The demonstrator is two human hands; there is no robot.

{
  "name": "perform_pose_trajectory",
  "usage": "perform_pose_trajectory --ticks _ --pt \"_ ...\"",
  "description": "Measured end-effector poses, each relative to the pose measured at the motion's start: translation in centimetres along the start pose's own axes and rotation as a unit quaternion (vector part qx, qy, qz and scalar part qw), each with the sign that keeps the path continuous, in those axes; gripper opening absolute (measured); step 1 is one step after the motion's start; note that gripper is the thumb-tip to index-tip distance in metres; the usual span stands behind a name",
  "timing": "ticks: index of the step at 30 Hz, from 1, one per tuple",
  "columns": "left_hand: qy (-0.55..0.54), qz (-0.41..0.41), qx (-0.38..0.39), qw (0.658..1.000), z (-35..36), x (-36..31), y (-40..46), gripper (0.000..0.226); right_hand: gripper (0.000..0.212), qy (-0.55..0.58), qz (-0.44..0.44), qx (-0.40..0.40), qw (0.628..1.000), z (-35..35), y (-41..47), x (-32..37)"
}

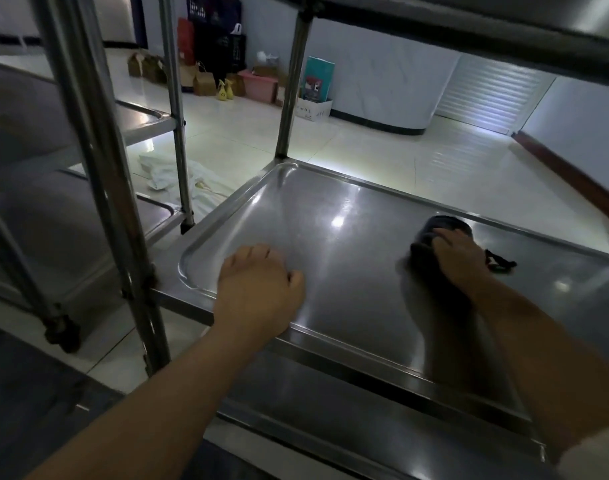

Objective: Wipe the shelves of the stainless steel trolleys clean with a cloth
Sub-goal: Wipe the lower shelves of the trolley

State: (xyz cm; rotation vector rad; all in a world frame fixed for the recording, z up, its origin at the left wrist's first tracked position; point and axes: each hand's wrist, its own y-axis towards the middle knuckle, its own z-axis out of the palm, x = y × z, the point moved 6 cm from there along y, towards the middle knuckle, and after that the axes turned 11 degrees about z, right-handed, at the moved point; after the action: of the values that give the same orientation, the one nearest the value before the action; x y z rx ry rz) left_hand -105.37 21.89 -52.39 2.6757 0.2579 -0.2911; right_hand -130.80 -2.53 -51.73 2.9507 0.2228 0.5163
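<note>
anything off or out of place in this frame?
One thing: a crumpled white cloth lies on the floor tiles between the two trolleys. The shelf looks intact, with the right hand on the dark cloth.

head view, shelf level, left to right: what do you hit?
Second trolley's shelf → near upright post → left hand resting on the shelf → dark cloth → right hand gripping the cloth → small black item.
</note>
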Motion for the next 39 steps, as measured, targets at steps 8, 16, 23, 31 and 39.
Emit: perform_pose_trajectory --ticks 8,16,23,31,39 --pt "0.012 -0.051 -0.022 0.998 -0.3 0.1 -0.6 0.070 0.034 -0.078 -0.278 0.050 0.956 7.0 -1.8 20.3" --pt "-0.018 -0.072 -0.003 0.997 -0.4 0.1 -0.5 0.061 0.036 0.156 -0.344 0.172 0.910 3.7 -10.5 18.0" --pt "0.009 0.016 0.102 0.995 0.8 -0.5 0.3 0.072 0.039 0.075 -0.006 0.026 0.997 -2.1 -8.1 -3.2" --pt "0.074 0.111 0.213 0.968 1.5 -1.8 1.1 0.083 0.083 0.041 -0.063 0.101 0.992 -1.0 -15.7 1.6" --pt "-0.002 0.177 0.241 0.954 1.7 -10.1 -0.5 0.040 0.052 0.153 -0.081 0.090 0.981 -6.5 -20.7 -6.7"
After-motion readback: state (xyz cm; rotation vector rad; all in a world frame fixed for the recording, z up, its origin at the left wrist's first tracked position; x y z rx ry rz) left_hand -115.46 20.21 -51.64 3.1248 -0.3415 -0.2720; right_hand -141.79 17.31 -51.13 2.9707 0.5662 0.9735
